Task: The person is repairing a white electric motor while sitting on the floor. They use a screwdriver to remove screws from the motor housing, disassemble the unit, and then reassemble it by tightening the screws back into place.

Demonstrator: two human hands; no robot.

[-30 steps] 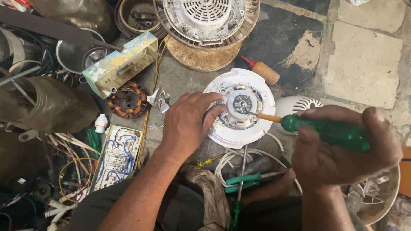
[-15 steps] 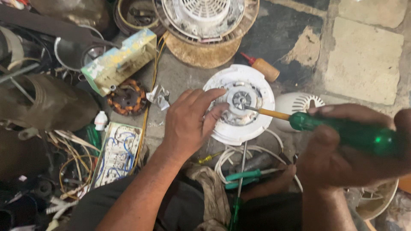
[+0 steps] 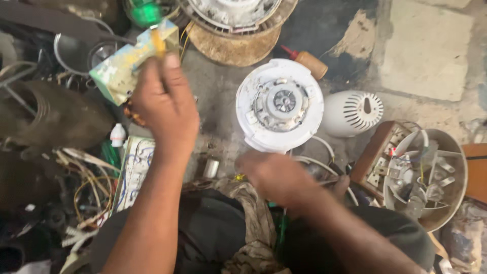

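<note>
My left hand is raised over the clutter at the left and grips a screwdriver by its orange shaft; the blurred green handle points away from me. A round white fan motor housing lies on the floor with its metal core and shaft facing up, and neither hand touches it. Just below its near edge, over white cables, my right hand is blurred with its fingers curled. Whether it holds anything is hidden.
A worn box lies beyond the left hand. A wired circuit board and tangled wires are at left. A white vented cap, a bowl of parts, an oil bottle and a fan grille surround the housing.
The screwdriver left the housing's centre and is now in my left hand at the upper left. My left hand came off the housing. My right hand dropped to its near edge.
</note>
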